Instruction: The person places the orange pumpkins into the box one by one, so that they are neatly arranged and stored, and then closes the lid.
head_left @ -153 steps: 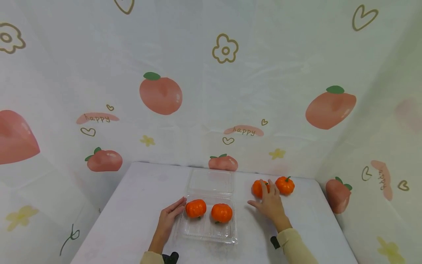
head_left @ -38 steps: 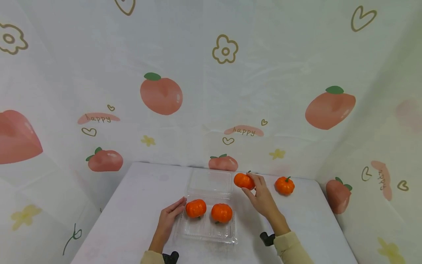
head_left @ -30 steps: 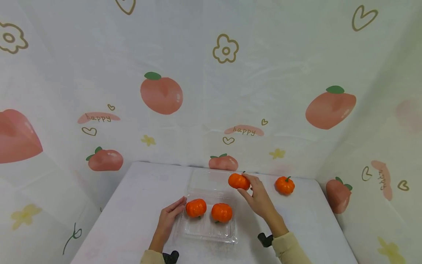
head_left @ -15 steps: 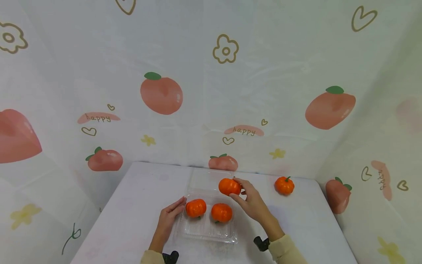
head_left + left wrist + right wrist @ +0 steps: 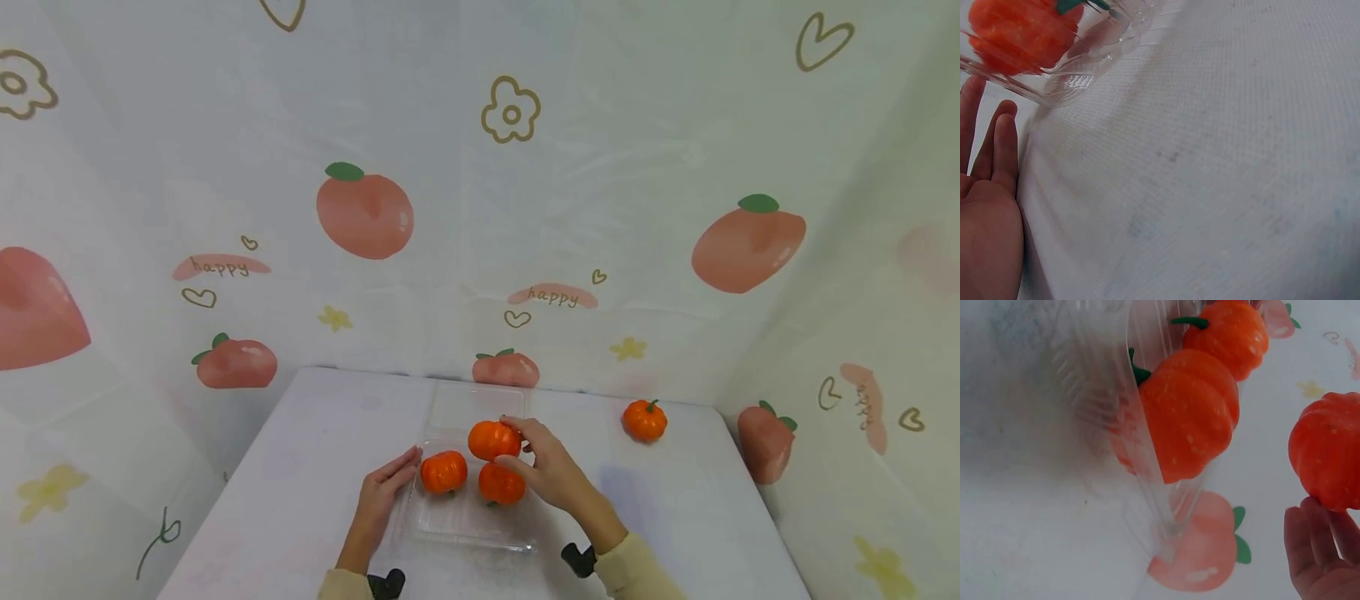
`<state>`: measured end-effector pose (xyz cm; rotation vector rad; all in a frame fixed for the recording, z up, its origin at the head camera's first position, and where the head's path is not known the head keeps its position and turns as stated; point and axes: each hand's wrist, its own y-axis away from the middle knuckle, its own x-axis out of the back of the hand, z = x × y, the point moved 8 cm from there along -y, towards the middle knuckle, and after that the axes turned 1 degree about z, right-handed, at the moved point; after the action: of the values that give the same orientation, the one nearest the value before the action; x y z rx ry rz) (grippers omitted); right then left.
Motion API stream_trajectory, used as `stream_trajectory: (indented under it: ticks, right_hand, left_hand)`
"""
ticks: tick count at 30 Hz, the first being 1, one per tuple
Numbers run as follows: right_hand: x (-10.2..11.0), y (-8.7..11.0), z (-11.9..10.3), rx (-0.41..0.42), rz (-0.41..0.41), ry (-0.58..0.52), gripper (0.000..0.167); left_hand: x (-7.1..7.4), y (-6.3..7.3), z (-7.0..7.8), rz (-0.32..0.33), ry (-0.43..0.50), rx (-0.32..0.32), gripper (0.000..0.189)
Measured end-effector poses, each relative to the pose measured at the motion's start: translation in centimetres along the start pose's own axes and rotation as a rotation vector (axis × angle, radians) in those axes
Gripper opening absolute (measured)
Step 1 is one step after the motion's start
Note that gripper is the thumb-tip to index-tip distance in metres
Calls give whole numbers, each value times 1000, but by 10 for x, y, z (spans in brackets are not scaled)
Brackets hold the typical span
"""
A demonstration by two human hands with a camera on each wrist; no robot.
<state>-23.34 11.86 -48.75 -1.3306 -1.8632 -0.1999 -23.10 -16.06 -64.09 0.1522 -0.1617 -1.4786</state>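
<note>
My right hand (image 5: 551,467) pinches a small orange pumpkin (image 5: 491,440) between thumb and fingers, held over the back part of a clear plastic clamshell box (image 5: 465,533). In the right wrist view this pumpkin (image 5: 1329,450) hangs above the box at the fingertips. Two more orange pumpkins with green stems lie in the box: a left pumpkin (image 5: 444,472) and a right pumpkin (image 5: 502,483), which the held one partly overlaps in the head view. My left hand (image 5: 378,500) rests at the box's left side, fingers extended, fingertips right at the rim (image 5: 1029,94).
The box's clear lid (image 5: 478,404) lies folded back behind it. Another orange pumpkin (image 5: 645,421) stands at the table's back right. A white cloth printed with fruit (image 5: 366,218) hangs behind the white table (image 5: 300,500).
The right hand has taken a pumpkin from the back right and carried it leftward over the box, lately lower and nearer. The left hand and the two boxed pumpkins have stayed put.
</note>
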Motion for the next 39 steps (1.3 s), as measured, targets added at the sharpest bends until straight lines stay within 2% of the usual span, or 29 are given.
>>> stream_trajectory:
  ticks: [10, 27, 30, 39]
  right_hand:
    - [-25, 3, -10, -28, -108, -60, 59]
    - [-62, 12, -18, -19, -198, -14, 58]
    - [-68, 11, -19, 0, -206, -18, 58]
    - [-84, 15, -19, -28, -240, -69, 58]
  left_hand:
    - [1, 0, -1, 9, 5, -3, 44]
    - [0, -1, 0, 2, 68, -22, 44]
    - [0, -1, 0, 5, 47, -30, 44]
    - [1, -2, 0, 5, 25, -9, 44]
